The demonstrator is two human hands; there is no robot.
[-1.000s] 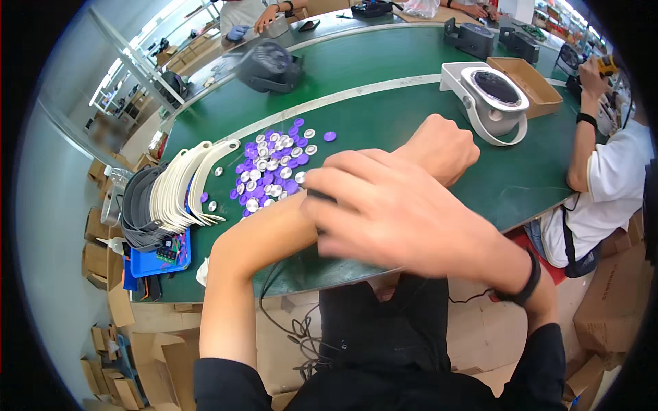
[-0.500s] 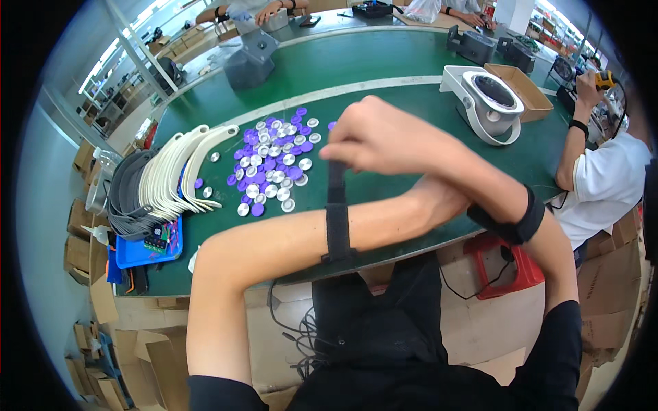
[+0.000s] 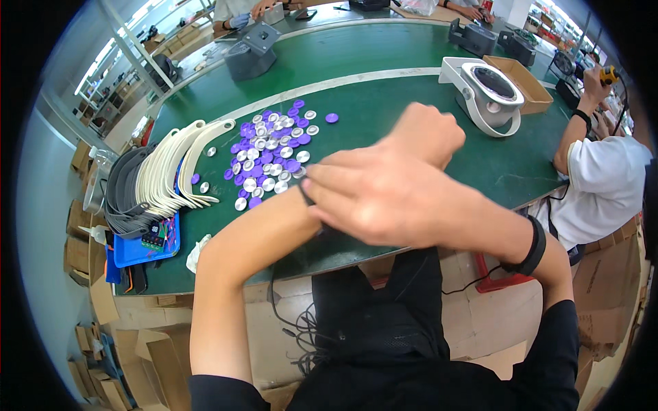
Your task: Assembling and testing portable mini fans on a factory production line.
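My left forearm crosses in front of me, and my left hand [image 3: 430, 133] is closed in a loose fist above the green table, with nothing visible in it. My right hand [image 3: 373, 195] lies across that forearm, its fingers bent over the black strap [image 3: 306, 192] around it. Most of the strap is hidden beneath the fingers. A second black band [image 3: 532, 246] circles my right wrist. Beyond my forearm is a spread of purple and silver round caps [image 3: 274, 147], with one purple cap [image 3: 332, 118] lying apart.
Cream and dark grey curved brackets [image 3: 164, 168] stand in a row at left, beside a blue tray [image 3: 130, 255]. A white-framed device [image 3: 490, 96] and an open cardboard box [image 3: 531, 85] are at right. A grey housing [image 3: 250, 58] stands farther back. A co-worker [image 3: 606, 178] sits at right.
My right hand has let down the strap's raised end and now presses over the strap on my left forearm. My left hand has come up and forward from beneath the right wrist.
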